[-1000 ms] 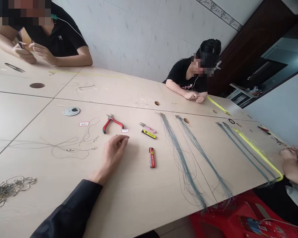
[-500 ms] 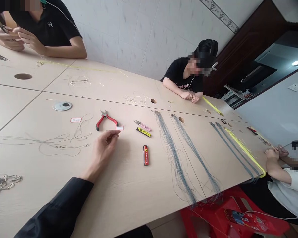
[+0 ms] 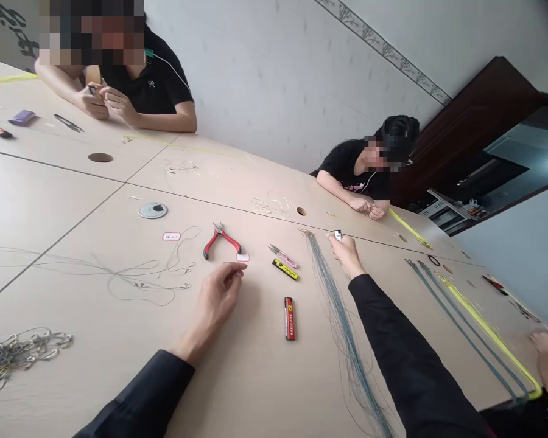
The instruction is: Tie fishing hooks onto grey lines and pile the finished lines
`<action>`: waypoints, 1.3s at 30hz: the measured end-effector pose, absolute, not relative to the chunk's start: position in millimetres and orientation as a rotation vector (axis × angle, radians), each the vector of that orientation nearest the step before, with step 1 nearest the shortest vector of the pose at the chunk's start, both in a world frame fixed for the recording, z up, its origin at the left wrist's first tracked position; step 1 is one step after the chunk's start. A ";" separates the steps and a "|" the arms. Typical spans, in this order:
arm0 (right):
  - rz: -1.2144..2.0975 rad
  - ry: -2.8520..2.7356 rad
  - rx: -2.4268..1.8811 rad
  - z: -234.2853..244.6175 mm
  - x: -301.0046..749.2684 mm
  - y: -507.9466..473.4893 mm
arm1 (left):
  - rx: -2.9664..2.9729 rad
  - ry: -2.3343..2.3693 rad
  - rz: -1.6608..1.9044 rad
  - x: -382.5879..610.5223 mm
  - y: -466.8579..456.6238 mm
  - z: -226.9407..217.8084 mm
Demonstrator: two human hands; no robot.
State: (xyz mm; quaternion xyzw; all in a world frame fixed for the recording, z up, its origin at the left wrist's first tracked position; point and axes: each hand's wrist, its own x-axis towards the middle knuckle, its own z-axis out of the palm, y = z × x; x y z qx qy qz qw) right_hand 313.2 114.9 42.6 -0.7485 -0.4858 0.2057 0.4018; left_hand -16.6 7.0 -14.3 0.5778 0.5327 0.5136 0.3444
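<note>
- While over the worktop (image 3: 260, 359), right hand (image 3: 346, 254): narrow pinch on small white item (image 3: 338, 235), just beside grey wire bundle (image 3: 342, 328).
- Left hand (image 3: 220, 304): fingers curled narrowly, grip unclear, near red-handled pliers (image 3: 221, 241).

Tiny item (image 3: 337, 235) in right fingers (image 3: 333, 241) too small to identify, wire bundle (image 3: 343, 328) cut off below

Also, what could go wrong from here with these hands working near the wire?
The right hand reaches past the loose grey-blue wire bundle, so its black sleeve might snag and tangle the strands. The left hand sits close to the red-handled pliers and could knock them into the thin loose wire.
</note>
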 end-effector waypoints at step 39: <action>0.298 -2.937 -1.458 49.4 29.1 72.1 | 1.904 0.972 1.024 -10.9 -18.0 0.2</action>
